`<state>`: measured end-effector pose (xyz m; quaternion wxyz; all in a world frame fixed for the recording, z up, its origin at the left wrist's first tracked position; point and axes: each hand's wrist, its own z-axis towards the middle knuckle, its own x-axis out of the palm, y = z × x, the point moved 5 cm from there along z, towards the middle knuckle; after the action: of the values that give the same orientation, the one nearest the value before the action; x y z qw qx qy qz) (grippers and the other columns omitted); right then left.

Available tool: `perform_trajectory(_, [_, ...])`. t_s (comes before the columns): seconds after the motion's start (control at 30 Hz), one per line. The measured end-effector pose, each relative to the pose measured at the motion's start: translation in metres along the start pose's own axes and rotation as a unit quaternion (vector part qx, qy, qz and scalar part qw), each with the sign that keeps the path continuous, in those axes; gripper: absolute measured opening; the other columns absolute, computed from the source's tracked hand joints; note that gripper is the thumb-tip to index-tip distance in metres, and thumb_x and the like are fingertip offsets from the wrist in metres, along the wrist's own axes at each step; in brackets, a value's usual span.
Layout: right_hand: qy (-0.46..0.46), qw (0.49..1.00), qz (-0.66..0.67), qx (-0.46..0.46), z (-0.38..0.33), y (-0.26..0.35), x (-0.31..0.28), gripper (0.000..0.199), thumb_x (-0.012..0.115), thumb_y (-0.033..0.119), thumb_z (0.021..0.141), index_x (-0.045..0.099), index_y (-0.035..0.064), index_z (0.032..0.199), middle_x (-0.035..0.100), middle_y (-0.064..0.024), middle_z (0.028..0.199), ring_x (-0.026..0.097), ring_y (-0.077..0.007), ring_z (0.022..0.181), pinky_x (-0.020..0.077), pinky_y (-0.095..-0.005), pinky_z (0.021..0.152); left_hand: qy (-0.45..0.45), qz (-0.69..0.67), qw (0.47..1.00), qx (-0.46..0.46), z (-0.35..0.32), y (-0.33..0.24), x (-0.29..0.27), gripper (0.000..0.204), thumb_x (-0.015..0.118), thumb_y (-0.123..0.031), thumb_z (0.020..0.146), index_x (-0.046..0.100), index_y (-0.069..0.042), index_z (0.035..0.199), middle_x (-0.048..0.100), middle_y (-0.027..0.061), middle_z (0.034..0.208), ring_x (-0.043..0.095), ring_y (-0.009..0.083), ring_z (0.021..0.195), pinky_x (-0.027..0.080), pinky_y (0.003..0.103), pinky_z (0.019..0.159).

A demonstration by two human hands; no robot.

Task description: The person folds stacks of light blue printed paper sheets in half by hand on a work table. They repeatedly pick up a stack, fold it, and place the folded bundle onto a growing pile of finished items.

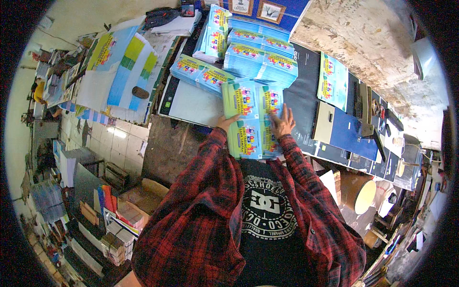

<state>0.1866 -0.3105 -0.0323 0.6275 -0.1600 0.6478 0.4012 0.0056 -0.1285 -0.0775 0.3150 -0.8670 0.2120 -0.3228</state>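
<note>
A stack of printed cover sheets (246, 101), light blue, green and yellow with small cartoon figures, lies in front of my chest and reaches over the table's near edge. My left hand (225, 123) grips its left side, the thumb at the edge and the other fingers mostly hidden. On the right side, my right hand (283, 123) rests with its fingers apart against the sheets. Just beyond stand tall piles of the same prints (246, 60), with a lower pile (198, 74) to their left.
The dark table (306, 71) carries another print (333, 81) at right, near a cutter-like device with a dark bar (366, 107). A second table at left holds large printed sheets (122, 71) and a dark roundish object (140, 92). Paper bundles (114, 246) stand at lower left, a round-topped stool (364, 197) at lower right.
</note>
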Motion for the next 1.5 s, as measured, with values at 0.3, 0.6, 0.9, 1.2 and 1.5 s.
perform_trajectory(0.3, [0.137,0.948,0.208,0.196,0.003,0.037,-0.002,0.107,0.06,0.074,0.064,0.023,0.0115,0.144,0.051,-0.0185,0.128,0.01,-0.0324,0.139,0.007,-0.068,0.1,-0.089,0.134,0.987,0.026,0.014,0.012,0.008,0.068,0.064,-0.057,0.076,0.057,0.001,0.112,0.065,0.0157,0.095,0.065,0.0245,0.079,0.054,0.035,0.069])
perform_trajectory(0.6, [0.046,0.992,-0.031,0.114,-0.003,-0.004,-0.003,0.072,0.064,0.049,0.078,0.037,0.023,0.139,0.02,-0.0095,0.15,0.015,-0.0341,0.137,0.0185,-0.0603,0.101,-0.046,-0.016,0.999,0.017,-0.001,0.001,-0.021,0.041,0.07,-0.031,0.082,0.061,-0.001,0.108,0.066,0.007,0.092,0.065,0.0167,0.074,0.053,0.031,0.065])
perform_trajectory(0.9, [0.155,0.972,0.141,0.108,0.005,0.039,0.012,0.068,0.054,0.069,0.074,0.066,0.0127,0.111,0.011,-0.0072,0.153,0.002,-0.037,0.139,0.0047,-0.0645,0.103,-0.106,0.157,0.98,0.063,0.028,0.026,0.006,0.064,0.072,-0.053,0.071,0.064,0.0,0.106,0.066,0.0134,0.098,0.063,0.0227,0.088,0.049,0.036,0.079])
perform_trajectory(1.2, [0.061,0.983,0.04,0.167,-0.007,-0.012,0.01,0.076,0.065,0.054,0.075,0.037,0.0242,0.138,0.02,-0.0128,0.149,0.02,-0.0356,0.135,0.0208,-0.0615,0.101,-0.017,-0.008,1.0,0.006,0.009,0.006,-0.018,0.047,0.069,-0.041,0.079,0.061,-0.003,0.105,0.065,0.008,0.089,0.064,0.0178,0.074,0.054,0.034,0.064])
perform_trajectory(1.5, [0.046,0.985,0.167,0.026,-0.009,-0.051,0.071,0.03,0.059,0.045,0.083,0.062,0.0401,0.113,0.023,-0.0113,0.149,0.021,-0.0409,0.133,0.0193,-0.058,0.104,0.025,0.189,0.978,0.079,0.018,0.002,0.041,0.044,0.076,-0.029,0.074,0.064,-0.003,0.107,0.067,0.0085,0.096,0.065,0.0187,0.082,0.052,0.032,0.072])
